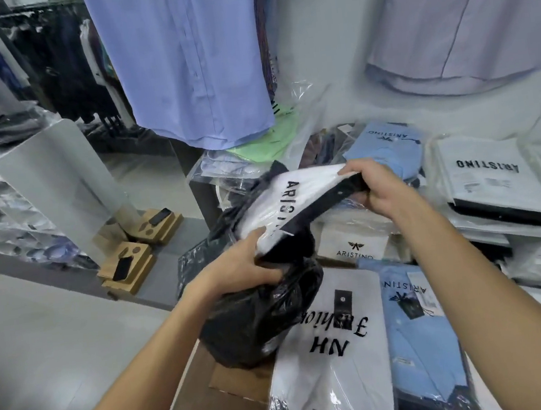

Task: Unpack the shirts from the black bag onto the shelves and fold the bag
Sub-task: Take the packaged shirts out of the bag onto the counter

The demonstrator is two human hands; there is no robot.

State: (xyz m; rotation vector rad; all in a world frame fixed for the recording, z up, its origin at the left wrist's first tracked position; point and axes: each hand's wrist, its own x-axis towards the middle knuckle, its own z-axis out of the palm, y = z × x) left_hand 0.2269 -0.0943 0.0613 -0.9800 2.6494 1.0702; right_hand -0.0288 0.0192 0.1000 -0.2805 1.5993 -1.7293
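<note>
Head view, frame centre: we are seeing the right hand (382, 188) clamping a packaged shirt (299, 201) half out of the black bag (261, 313). Left hand (236, 269) is gripping both the bag's mouth and the shirt's lower edge; more packed shirts (339, 348) are lying lower right.

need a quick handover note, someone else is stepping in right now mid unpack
Left hand: gripping the black bag at its mouth, thumb against the near edge of the packaged shirt.
Right hand: closed on the far end of the white-and-black ARISTINO packaged shirt, which is partly out of the bag.
Done: several packaged shirts already lie on the surface, including the NH Fashion white one and a blue one.
Left: finish pulling this shirt out, shelve it, check the bag for more (contents hidden), then fold the bag.
</note>
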